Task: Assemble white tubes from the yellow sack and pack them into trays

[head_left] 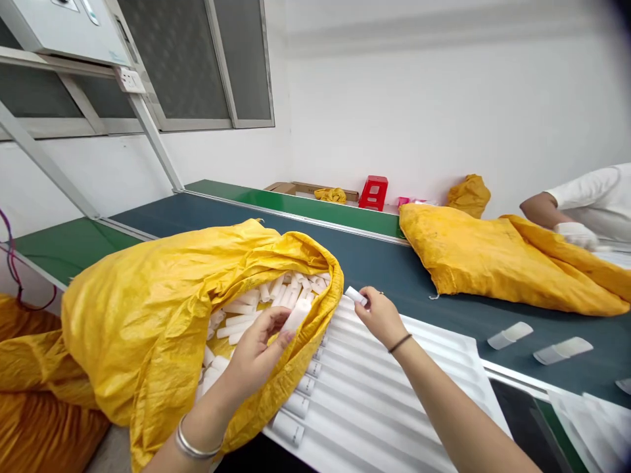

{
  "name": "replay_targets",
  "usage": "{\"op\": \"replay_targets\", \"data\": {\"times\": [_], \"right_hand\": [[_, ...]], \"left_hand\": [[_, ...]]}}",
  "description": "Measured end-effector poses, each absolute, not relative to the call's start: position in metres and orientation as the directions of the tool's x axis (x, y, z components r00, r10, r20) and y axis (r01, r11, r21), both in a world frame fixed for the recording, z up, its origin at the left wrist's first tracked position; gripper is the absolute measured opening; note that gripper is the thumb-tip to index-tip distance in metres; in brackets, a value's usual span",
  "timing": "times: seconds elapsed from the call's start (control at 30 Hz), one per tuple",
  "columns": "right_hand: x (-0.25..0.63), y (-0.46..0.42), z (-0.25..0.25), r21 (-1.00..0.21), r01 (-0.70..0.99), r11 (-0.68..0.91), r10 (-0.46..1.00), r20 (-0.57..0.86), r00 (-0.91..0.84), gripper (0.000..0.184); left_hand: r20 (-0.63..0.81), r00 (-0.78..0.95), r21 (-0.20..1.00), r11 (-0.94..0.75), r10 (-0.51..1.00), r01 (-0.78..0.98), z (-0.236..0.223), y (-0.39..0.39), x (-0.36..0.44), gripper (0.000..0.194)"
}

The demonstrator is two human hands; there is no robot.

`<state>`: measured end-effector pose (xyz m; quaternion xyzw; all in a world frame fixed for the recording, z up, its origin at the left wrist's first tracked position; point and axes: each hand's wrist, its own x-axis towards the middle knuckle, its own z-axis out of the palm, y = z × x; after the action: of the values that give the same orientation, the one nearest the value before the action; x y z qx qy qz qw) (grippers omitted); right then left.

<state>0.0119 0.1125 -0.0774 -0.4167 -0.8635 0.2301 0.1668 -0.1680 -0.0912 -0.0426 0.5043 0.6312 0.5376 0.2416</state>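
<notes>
My left hand point(259, 348) is closed around a white plastic tube point(298, 315) at the mouth of a large yellow sack point(162, 309). Many loose white tubes point(241, 322) fill the opening of that sack. Between the fingers of my right hand point(382, 316) is another short white tube point(355, 295), held over the far edge of a white ridged tray point(394, 387). Along the tray's left side, several printed tubes point(287, 428) lie in its grooves, partly covered by the sack's edge.
Several white tubes point(510, 335) rest on the dark conveyor belt point(374, 263) at right. Beyond them lies a second yellow sack point(493, 256), by a co-worker's gloved hand point(576, 235). White sheets point(591, 420) are at the lower right. A red stool point(373, 192) stands near the wall.
</notes>
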Motion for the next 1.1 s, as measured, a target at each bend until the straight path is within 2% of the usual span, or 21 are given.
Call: {"op": "replay_targets", "data": {"times": [0.07,0.17,0.23,0.27,0.37,0.47,0.57,0.73,0.93,1.03,1.1], "right_hand": [[0.030,0.092,-0.063,-0.634,0.523,0.570,0.736,0.110,-0.668,0.027],[0.052,0.066,-0.046,-0.795,0.211,0.568,0.573,0.199,-0.795,0.031],[0.064,0.057,-0.038,-0.795,0.077,0.602,0.510,0.308,-0.803,0.030],[0.068,0.055,-0.036,-0.760,0.061,0.647,0.491,0.354,-0.796,0.030],[0.078,0.053,-0.030,-0.647,0.032,0.762,0.389,0.419,-0.821,0.036],[0.082,0.048,-0.029,-0.598,0.013,0.801,0.339,0.435,-0.834,0.037],[0.082,0.042,-0.030,-0.633,0.039,0.773,0.410,0.453,-0.792,0.032],[0.083,0.040,-0.029,-0.696,0.067,0.715,0.481,0.420,-0.769,0.027],[0.089,0.041,-0.024,-0.704,0.083,0.705,0.504,0.415,-0.757,0.025],[0.090,0.039,-0.021,-0.749,0.125,0.650,0.552,0.352,-0.756,0.024],[0.089,0.038,-0.020,-0.815,0.151,0.560,0.589,0.263,-0.764,0.026]], "left_hand": [[0.206,-0.364,0.914,-0.046,0.908,0.403,-0.043,-0.088,-0.161,0.027],[0.199,-0.287,0.849,-0.018,0.937,0.528,-0.038,-0.084,-0.149,0.023],[0.222,-0.205,0.807,-0.062,0.953,0.587,-0.033,-0.083,-0.143,0.023],[0.234,-0.163,0.789,-0.090,0.958,0.607,-0.030,-0.082,-0.141,0.024],[0.221,-0.043,0.749,-0.141,0.974,0.647,-0.022,-0.081,-0.135,0.027],[0.194,0.045,0.715,-0.173,0.980,0.678,-0.016,-0.080,-0.130,0.026],[0.258,0.067,0.649,-0.225,0.964,0.727,-0.016,-0.080,-0.126,0.023],[0.418,0.123,0.461,-0.327,0.900,0.825,-0.017,-0.081,-0.121,0.025],[0.482,0.174,0.321,-0.359,0.858,0.876,-0.009,-0.081,-0.117,0.024],[0.518,0.215,0.214,-0.369,0.828,0.904,-0.007,-0.081,-0.116,0.025],[0.532,0.257,0.125,-0.375,0.807,0.918,-0.007,-0.081,-0.116,0.026]]}}
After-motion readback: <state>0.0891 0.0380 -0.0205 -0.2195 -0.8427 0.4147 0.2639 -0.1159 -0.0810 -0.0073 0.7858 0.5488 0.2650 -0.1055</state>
